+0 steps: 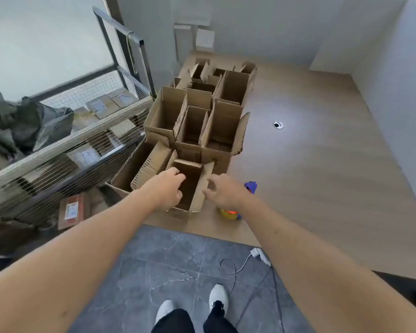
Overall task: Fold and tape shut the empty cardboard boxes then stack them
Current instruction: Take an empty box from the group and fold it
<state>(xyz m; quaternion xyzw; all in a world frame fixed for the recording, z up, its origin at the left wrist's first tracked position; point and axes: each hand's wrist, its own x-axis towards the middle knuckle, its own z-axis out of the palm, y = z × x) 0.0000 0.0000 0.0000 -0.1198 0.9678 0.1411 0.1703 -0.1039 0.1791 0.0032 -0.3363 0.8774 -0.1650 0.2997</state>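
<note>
Several open cardboard boxes (197, 121) stand with flaps up on a low wooden platform (310, 164). The nearest small box (190, 186) stands at the platform's front edge, its flaps raised. My left hand (166, 188) is at that box's left flap with fingers curled over its rim. My right hand (222, 191) hovers just right of the box's right flap, fingers loosely bent, holding nothing. A tape dispenser (240, 203), blue, yellow and orange, lies on the platform behind my right wrist, mostly hidden.
A wire-mesh cart (65, 150) with flat parcels and dark bags stands at the left. A labelled parcel (71, 211) lies on the floor beneath it. A white charger and cable (255, 257) lie on the grey tile floor near my feet (192, 306). White walls enclose the platform.
</note>
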